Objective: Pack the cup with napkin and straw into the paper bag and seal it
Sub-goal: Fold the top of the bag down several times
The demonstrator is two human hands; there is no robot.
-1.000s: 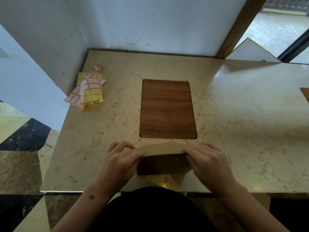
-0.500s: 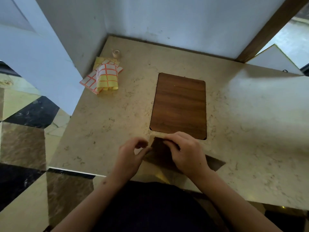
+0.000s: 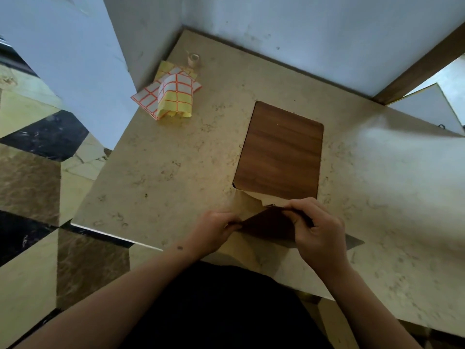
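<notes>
paper bag (image 3: 254,212): brown, at the lower middle of the frame, near the front edge of the table (image 3: 161,172). its top is folded over, the shaded flap facing the camera and a lighter strip of paper showing behind it. its far edge overlaps the lower edge of the wooden panel (image 3: 279,152).
bag contents: hidden by the folded paper; cannot tell what is inside.
cup, napkin, straw: none can be made out.
left hand (image 3: 214,233): lower middle of the frame, fingers curled, pinching the left corner of the folded flap.
right hand (image 3: 319,233): just right of the bag, fingers and thumb curled round the right end of the flap, gripping it from above.
wooden panel: dark rectangle with rounded corners, set flat into the middle of the table top.
sticker sheets (image 3: 171,96): upper left of the frame, near the wall corner; a small loose pile, yellow and white, printed with an orange grid of blank labels. one sheet curls over at its lower edge. no writing can be read on them.
tape roll (image 3: 194,59): small, pale, just beyond the sticker sheets, close to the wall.
brands or writing: none readable on the bag.
table: beige, speckled like stone, with tiled floor to its left.
</notes>
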